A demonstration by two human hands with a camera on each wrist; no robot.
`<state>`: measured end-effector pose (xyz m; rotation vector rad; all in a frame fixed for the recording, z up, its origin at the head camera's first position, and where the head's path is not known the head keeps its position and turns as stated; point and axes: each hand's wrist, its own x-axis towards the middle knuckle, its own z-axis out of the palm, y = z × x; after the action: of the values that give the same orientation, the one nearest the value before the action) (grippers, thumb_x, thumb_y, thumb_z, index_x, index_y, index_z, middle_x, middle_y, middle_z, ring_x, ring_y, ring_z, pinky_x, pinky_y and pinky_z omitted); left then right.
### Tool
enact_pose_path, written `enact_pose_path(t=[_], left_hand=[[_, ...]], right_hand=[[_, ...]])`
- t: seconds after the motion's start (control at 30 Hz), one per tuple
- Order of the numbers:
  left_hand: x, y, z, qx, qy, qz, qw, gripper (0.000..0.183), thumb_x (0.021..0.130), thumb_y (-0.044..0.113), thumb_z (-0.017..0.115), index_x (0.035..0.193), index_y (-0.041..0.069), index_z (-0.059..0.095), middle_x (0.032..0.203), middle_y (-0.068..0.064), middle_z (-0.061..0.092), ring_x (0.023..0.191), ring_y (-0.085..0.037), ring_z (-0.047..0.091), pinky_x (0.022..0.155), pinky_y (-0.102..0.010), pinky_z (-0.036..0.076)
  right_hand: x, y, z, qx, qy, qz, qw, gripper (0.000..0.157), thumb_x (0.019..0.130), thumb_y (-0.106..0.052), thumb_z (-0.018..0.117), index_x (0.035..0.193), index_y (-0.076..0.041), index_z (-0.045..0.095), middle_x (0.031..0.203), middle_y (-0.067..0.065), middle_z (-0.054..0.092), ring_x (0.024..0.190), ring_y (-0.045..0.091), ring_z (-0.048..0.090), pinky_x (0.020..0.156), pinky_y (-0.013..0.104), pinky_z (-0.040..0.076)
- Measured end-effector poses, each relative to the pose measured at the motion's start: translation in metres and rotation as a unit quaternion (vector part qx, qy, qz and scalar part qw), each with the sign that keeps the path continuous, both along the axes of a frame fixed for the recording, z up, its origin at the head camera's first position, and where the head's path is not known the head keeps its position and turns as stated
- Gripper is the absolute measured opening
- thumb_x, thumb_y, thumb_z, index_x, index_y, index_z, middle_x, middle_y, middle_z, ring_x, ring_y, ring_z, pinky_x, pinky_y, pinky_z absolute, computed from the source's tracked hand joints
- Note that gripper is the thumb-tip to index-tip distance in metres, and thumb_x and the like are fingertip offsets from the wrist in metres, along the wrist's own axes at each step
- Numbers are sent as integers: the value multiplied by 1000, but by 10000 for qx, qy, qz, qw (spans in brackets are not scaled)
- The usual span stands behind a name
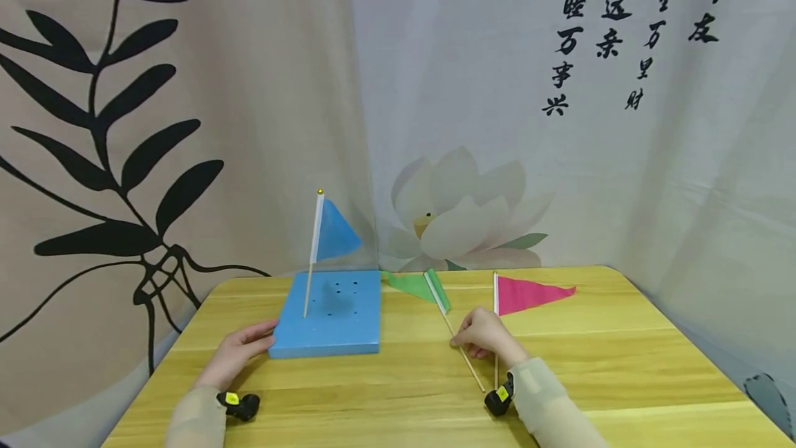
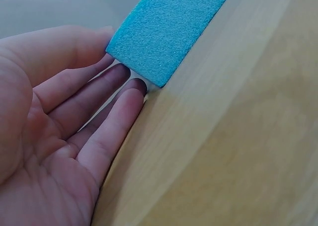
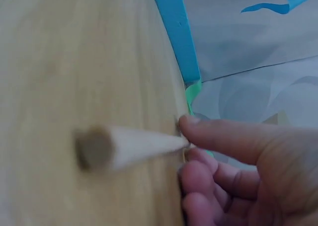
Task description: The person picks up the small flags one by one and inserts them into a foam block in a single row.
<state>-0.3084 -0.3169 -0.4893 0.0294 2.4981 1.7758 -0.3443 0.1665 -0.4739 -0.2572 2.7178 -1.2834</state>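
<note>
Wooden tabletop [image 1: 385,403]: right hand [image 1: 486,336] pinches green flag [image 1: 438,292] by its stick; left hand [image 1: 235,355], fingers straight, touches blue block [image 1: 342,330]. Pickup seems underway — next likely calls for uprighting over a hole [image 1: 356,283].

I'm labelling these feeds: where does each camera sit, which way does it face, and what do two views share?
Head: worn on the head, facing forward and down at the table, blue board, blue flag, green flag and pink flag; left hand, right hand and sleeves show.
Left wrist: on that wrist, facing the blue board's near end; part of the left hand shows.
Right wrist: on that wrist, facing past the pinched stick toward the blue board; part of the right hand shows.
Shared: head and right wrist both show the green flag.
</note>
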Motion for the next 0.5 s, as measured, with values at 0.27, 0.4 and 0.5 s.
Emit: enact_pose_path(t=[0.27,0.4,0.5], left_hand=[[-1,-1,0,25,22,-23,10000,62,95,31,64,144,-1,44,148,-23,39,132,-38,40,102,-47,44],[-1,1,0,6,28,1,10000,62,95,31,64,144,-1,44,147,-22,40,132,-38,41,101,-46,44],[-1,1,-1,-22,34,4,10000,62,95,31,64,144,-2,44,147,-23,40,132,-37,41,101,-45,45]], right_hand=[[2,-3,1,119,-4,-260,9996,22,72,-12,82,61,-7,64,51,3,56,39,12,53,39,27,50],[2,-2,2,145,4,-265,9995,23,71,-12,80,59,-7,62,50,2,54,40,11,51,39,28,51],[2,1,3,55,45,-207,9998,23,73,-11,78,58,-6,61,50,2,55,41,13,52,40,29,51]])
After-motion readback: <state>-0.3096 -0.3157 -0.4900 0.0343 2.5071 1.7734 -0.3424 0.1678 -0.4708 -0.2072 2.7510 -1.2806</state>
